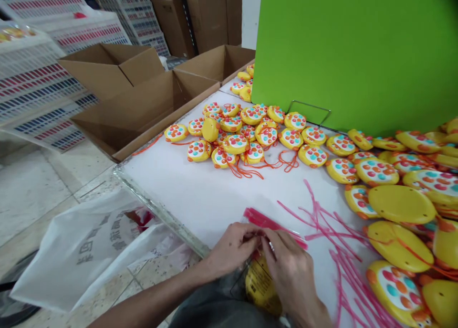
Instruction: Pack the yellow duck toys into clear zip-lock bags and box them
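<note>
Both my hands meet at the near edge of the white table (pixel 200 194). My left hand (pixel 234 247) and my right hand (pixel 291 273) pinch the top of a clear plastic bag (pixel 259 282) that holds a yellow toy. The fingers of both are closed on the bag's mouth. Just beyond my fingers lies a stack of clear bags with red strips (pixel 272 223). Loose pink strips (pixel 332 237) are scattered to the right of it.
Many yellow round toys with coloured buttons (pixel 250 137) and orange cords lie across the table, with larger ones piled at right (pixel 400 208). A green board (pixel 354 51) stands behind. Open cardboard boxes (pixel 129 94) and white crates (pixel 32 75) sit left; a white sack (pixel 86 247) hangs below the table edge.
</note>
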Demonstrator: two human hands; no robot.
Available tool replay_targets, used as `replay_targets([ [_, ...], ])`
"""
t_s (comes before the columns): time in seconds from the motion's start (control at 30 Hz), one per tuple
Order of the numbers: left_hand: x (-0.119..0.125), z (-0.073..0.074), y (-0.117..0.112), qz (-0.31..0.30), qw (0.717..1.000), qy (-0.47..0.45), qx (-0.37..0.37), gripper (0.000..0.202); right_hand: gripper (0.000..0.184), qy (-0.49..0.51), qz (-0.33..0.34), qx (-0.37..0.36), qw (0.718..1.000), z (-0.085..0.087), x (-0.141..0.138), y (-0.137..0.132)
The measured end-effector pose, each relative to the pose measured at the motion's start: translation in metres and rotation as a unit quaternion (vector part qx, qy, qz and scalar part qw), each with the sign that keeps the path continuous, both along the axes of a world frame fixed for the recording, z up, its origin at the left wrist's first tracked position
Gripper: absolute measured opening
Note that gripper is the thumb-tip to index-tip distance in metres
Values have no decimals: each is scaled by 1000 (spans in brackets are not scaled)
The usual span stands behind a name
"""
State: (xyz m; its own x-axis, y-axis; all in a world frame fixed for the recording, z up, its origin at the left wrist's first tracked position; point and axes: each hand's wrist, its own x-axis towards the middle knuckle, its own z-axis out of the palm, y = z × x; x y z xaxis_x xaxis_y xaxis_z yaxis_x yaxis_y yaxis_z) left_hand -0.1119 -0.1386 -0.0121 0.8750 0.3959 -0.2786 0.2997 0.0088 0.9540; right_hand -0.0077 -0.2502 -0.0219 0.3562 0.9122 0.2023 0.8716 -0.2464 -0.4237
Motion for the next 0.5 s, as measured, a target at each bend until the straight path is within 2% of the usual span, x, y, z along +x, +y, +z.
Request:
replay_targets([
  [0.13,1,4,-1,-17,998,20,63,29,20,-7,-3,-8,1000,-2,3,1],
  [0.33,-4,1,-9,-43,982,46,177,22,19,17,-16,-4,1000,7,4,6],
  [0.43,-8,0,-8,-36,985,44,165,26,17,75,-74,10,994,6,22,-6],
  [0.5,-10,-2,-5,-17,992,48,114,26,18,85,-149,-7,985,1,47,-32],
])
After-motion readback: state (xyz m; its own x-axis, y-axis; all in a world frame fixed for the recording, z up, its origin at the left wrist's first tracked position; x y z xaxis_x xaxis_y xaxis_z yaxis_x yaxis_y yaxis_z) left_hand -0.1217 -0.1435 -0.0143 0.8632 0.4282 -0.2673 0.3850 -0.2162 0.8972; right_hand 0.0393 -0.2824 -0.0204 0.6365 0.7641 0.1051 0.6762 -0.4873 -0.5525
